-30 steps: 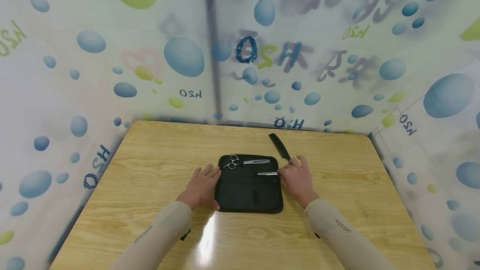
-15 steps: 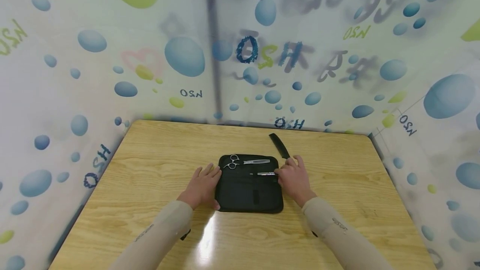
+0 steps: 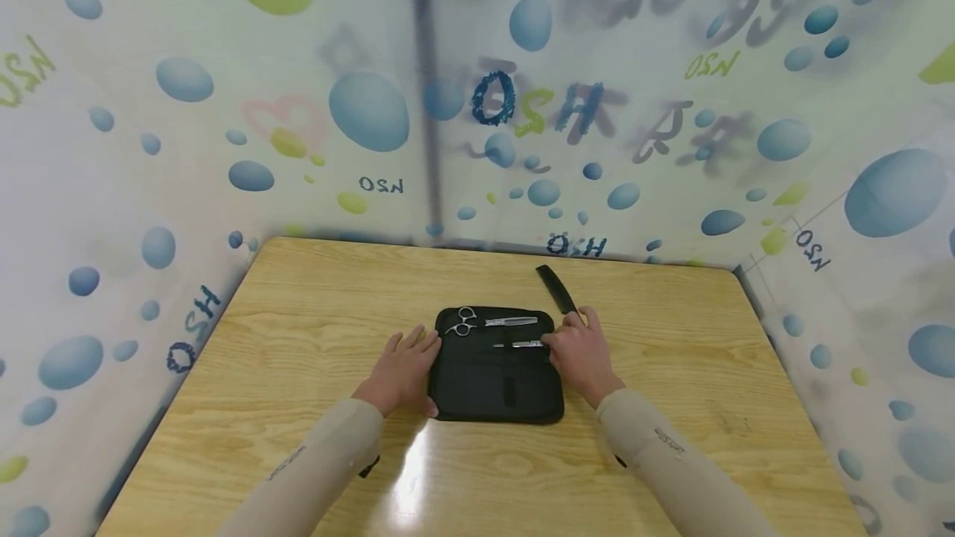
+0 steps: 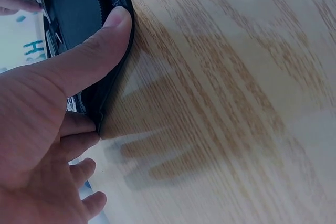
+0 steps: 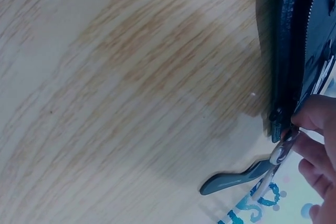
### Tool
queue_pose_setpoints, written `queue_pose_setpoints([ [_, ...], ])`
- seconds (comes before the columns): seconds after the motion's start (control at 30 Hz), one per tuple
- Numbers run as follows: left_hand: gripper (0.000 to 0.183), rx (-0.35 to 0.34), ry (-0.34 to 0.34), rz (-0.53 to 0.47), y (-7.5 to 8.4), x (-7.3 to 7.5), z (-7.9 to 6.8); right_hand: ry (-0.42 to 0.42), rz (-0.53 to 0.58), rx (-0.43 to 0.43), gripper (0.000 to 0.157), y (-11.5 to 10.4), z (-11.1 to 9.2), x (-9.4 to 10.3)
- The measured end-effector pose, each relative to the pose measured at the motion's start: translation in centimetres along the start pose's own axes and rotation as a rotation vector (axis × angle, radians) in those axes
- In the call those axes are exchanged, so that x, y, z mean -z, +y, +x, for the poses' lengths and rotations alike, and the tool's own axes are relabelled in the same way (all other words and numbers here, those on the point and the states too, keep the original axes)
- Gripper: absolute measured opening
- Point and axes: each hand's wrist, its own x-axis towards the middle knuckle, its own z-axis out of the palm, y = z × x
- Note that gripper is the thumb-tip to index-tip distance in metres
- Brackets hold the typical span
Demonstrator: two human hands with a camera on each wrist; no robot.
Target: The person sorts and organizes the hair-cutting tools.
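A black zip case [image 3: 477, 388] lies spread on the table. My left hand [image 3: 403, 367] rests at its left edge, thumb on the rim [image 4: 126, 24] and the other fingers extended. With thumb and fingers, my right hand [image 3: 582, 356] pinches a pair of silver scissors [image 5: 283, 150] at the handle end, by the case's right edge. Their blades [image 3: 526, 344] point left across the case, partly under a dark strap; the fingers hide some of the handle. Above them, another pair of scissors [image 3: 511, 321] lies in the case with its finger rings to the left.
A black comb [image 3: 555, 287] lies on the table behind the right hand, its handle [image 5: 233, 179] close to the fingers. The wooden table [image 3: 313, 297] meets a patterned wall [image 3: 298, 65] at the back. Dark objects show by both sleeves.
My right hand has moved left with the scissors, and their tip now shows farther left across the case. The left hand and the case stay put.
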Motion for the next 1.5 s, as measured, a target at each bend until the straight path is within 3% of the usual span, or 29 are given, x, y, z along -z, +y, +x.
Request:
queue_pose_setpoints([
  [0.37, 0.112, -0.002, -0.004, 0.003, -0.2, -0.2, 0.2, 0.033, -0.047, 0.047, 0.013, -0.5, 0.3, -0.3],
  [0.73, 0.112, -0.003, 0.001, -0.002, -0.2, -0.3, 0.2, -0.013, -0.055, 0.049, 0.013, -1.2, 0.8, -0.5],
  [1.3, 0.112, 0.008, -0.003, -0.007, -0.1, -0.1, 0.1, 0.082, 0.005, 0.066, 0.018, -2.1, 1.2, -0.7],
  [1.5, 0.112, 0.006, -0.005, 0.002, -0.2, -0.3, 0.2, 0.075, 0.005, 0.069, 0.020, -2.5, 1.4, -1.0],
])
